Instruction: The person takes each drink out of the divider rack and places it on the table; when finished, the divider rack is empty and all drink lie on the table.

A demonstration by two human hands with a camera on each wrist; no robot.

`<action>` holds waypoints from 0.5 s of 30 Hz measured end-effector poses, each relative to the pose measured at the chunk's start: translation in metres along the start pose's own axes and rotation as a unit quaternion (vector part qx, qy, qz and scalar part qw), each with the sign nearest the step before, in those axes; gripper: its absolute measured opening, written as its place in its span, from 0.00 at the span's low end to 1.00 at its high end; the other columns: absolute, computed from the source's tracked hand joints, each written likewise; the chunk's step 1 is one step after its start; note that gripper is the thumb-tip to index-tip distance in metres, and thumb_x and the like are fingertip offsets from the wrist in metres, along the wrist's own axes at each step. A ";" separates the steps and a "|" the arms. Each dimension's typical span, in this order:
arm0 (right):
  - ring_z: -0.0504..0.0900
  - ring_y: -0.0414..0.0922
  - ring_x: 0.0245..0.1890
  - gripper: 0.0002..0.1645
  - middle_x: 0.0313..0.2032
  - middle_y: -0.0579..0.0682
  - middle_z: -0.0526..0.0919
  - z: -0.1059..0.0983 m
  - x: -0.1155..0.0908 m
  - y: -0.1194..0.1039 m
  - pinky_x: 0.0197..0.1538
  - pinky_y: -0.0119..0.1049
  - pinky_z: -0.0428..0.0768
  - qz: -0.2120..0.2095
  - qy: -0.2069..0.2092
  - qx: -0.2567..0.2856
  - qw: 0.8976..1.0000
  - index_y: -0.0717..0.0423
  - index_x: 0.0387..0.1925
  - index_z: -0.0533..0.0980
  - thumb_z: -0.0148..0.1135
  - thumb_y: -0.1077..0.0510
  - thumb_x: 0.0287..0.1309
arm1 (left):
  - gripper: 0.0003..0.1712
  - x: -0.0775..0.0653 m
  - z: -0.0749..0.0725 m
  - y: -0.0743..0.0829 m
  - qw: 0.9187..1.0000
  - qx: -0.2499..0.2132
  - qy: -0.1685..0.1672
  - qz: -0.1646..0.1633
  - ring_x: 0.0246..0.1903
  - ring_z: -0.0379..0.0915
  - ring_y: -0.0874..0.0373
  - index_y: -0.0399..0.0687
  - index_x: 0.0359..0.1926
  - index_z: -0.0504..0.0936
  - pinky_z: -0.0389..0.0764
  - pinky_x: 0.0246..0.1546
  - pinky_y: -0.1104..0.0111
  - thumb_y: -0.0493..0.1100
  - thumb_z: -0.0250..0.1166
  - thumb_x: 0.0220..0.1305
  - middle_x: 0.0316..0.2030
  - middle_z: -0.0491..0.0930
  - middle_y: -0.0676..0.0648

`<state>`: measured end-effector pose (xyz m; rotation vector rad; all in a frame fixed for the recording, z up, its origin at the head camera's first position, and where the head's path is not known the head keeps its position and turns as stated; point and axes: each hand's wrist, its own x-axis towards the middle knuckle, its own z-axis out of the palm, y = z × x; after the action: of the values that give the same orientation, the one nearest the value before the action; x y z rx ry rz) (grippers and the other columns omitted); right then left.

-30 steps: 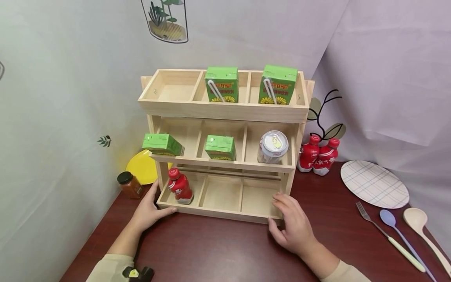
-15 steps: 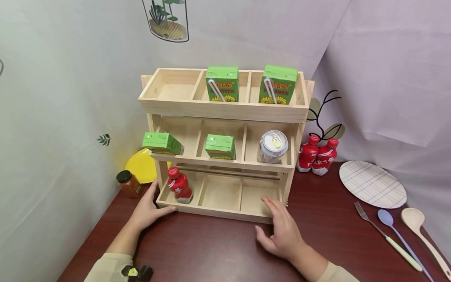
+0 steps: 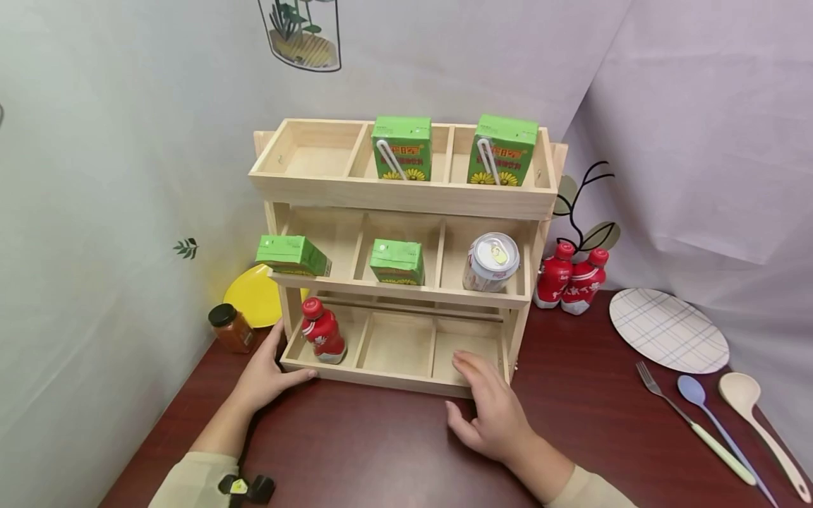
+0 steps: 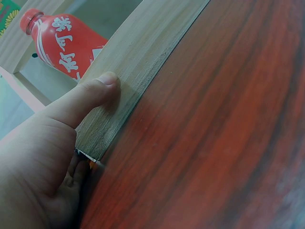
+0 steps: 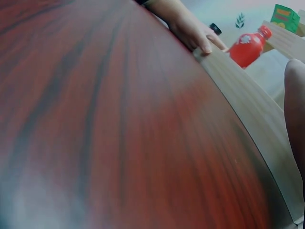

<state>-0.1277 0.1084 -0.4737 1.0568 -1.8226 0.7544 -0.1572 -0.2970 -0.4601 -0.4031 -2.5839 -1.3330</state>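
Observation:
A three-tier wooden shelf [image 3: 400, 195] stands on the dark red table. My left hand [image 3: 263, 374] grips its lower left front corner, the thumb [image 4: 97, 93] flat on the front board and the fingers round the left side. Just behind that thumb, a red bottle [image 3: 324, 331] stands in the bottom left compartment. My right hand [image 3: 492, 416] holds nothing; its fingers are spread over the front edge of the bottom right compartment. Green drink cartons [image 3: 403, 149] stand on the top tier. The middle tier bears more green cartons [image 3: 396, 262] and a can [image 3: 492, 261] at its right.
Left of the shelf are a jar with a black lid [image 3: 231, 329] and a yellow plate [image 3: 254, 296]. Two red bottles [image 3: 583, 282] stand at the right, beside a checked oval placemat [image 3: 670, 330]. A fork [image 3: 660, 391], a blue spoon [image 3: 692, 389] and a ladle [image 3: 739, 391] lie at far right.
My right hand has come off the shelf's right front corner and moved left along the bottom tier's front edge. The left hand stays at its corner.

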 end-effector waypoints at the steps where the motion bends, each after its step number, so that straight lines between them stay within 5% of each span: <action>1: 0.77 0.62 0.49 0.32 0.51 0.68 0.76 0.002 0.001 -0.001 0.56 0.49 0.72 -0.001 0.001 -0.001 1.000 0.77 0.52 0.72 0.59 0.53 0.54 | 0.65 0.000 0.000 0.000 1.000 0.000 0.000 0.000 0.61 0.65 0.45 0.49 0.75 0.52 0.64 0.53 0.81 0.45 0.82 0.40 0.65 0.65 0.39; 15: 0.77 0.60 0.50 0.29 0.49 0.65 0.78 0.030 0.012 -0.012 0.53 0.53 0.74 -0.013 -0.010 -0.003 1.000 0.73 0.51 0.75 0.57 0.54 0.52 | 0.65 0.000 -0.002 0.000 1.000 0.005 -0.002 -0.001 0.60 0.66 0.46 0.47 0.75 0.52 0.66 0.54 0.78 0.47 0.82 0.40 0.65 0.66 0.42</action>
<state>-0.1319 0.0742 -0.4747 1.0860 -1.8232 0.7235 -0.1576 -0.2985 -0.4594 -0.4021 -2.5940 -1.3198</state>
